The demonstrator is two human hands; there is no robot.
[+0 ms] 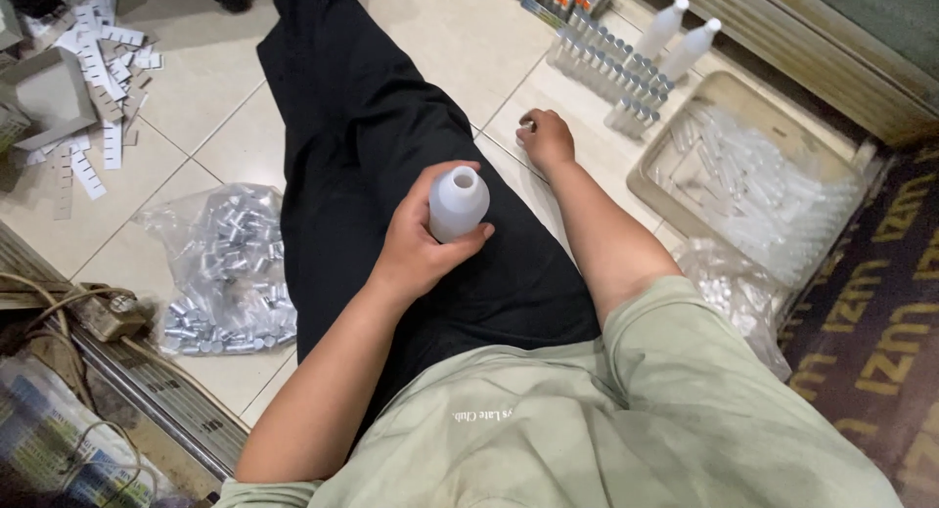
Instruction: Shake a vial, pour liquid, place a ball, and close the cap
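At the far left, strips of cut paper labels point(93, 53) lay scattered on the tiled floor point(210, 88). Nearer, still on the left, a clear plastic bag point(227, 268) full of small silver caps rested on the tiles beside the person's black trouser leg point(372, 127). In the middle, the left hand point(416, 249) was wrapped around a small white plastic bottle point(458, 203), open at the top and upright, held just above the lap. A little to the right and farther off, the right hand point(546, 139) reached down to the floor with fingers curled; it seemed to pinch something tiny, but whether it held anything could not be told. Beyond it stood rows of small clear vials point(616, 78), with two white capped bottles point(675, 34) behind them. At the right, a beige tray point(653, 176) held a heap of clear tubes.
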